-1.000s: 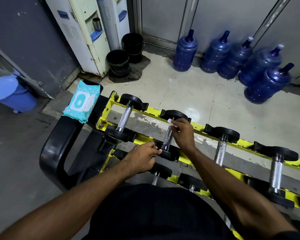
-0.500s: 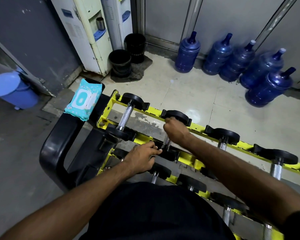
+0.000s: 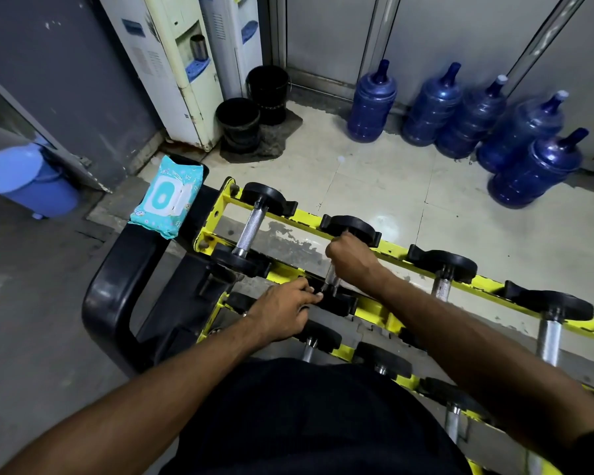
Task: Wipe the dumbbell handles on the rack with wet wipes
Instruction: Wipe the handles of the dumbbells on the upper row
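Near the rack's (image 3: 307, 220) left end, the right hand (image 3: 352, 260) closes around the second dumbbell's handle (image 3: 331, 280); the left hand's (image 3: 282, 313) curled fingers (image 3: 313, 295) hold its near head (image 3: 340, 303).

Dumbbell handle (image 3: 331, 281) mostly hidden under the right hand (image 3: 352, 260); rack (image 3: 393, 250) cut off at right edge.

Centre frame: right hand (image 3: 352, 260) fisted round second dumbbell handle (image 3: 331, 282) on yellow rack (image 3: 390, 251). Left hand (image 3: 282, 311) just below, fingers curled over near head (image 3: 338, 303). Wet wipes pack (image 3: 168, 197) left of centre.
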The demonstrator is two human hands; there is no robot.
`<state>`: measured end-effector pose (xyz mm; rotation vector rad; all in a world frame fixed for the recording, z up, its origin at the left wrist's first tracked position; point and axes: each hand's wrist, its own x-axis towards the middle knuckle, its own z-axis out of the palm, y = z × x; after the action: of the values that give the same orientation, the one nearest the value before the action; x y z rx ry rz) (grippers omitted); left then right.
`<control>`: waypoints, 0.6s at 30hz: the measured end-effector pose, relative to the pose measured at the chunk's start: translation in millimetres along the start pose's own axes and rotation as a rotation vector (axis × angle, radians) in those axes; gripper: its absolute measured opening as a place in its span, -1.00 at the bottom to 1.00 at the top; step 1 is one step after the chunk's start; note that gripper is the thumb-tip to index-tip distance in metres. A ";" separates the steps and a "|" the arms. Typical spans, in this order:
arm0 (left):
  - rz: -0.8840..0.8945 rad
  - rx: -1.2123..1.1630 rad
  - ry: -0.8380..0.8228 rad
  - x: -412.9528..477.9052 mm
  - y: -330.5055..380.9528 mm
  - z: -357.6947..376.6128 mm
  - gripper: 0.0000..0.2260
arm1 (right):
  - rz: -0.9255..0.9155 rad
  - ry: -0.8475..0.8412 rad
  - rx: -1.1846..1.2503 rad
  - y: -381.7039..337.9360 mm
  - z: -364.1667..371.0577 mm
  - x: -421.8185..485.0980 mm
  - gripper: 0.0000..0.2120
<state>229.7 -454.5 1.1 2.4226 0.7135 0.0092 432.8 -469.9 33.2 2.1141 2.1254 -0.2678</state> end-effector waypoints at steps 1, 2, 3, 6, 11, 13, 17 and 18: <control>0.000 -0.007 -0.001 0.0 -0.1 0.1 -0.64 | 0.027 0.036 0.070 1.1 7.1 -7.0 -0.88; 0.001 -0.016 0.001 0.2 -0.1 0.1 -0.65 | 0.045 0.050 0.146 0.4 15.7 -15.5 -0.89; 0.000 -0.024 0.006 0.3 -0.3 0.1 -0.65 | 0.057 0.046 0.223 -0.9 26.9 -24.2 -0.90; -0.006 -0.029 0.013 2.1 0.2 -1.7 -0.68 | 0.094 0.069 0.405 -3.0 47.9 -40.3 -0.70; 0.003 -0.036 0.015 2.7 1.2 -2.5 -0.68 | 0.357 0.335 0.586 14.6 50.5 -21.4 -0.72; 0.005 -0.037 0.020 1.9 1.2 -1.2 -0.68 | 0.478 0.436 0.679 17.3 54.4 -18.9 -0.81; 0.012 -0.026 0.033 0.2 1.4 0.0 -0.66 | 0.485 0.429 0.788 1.1 62.9 -37.3 -0.90; 0.012 -0.022 0.034 0.0 1.7 -0.1 -0.66 | 0.449 0.406 0.791 -2.8 64.8 -44.0 -0.92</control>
<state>230.6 -455.5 2.1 2.4112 0.7099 0.0624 428.3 -526.9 -20.4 3.2601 1.8009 -0.7828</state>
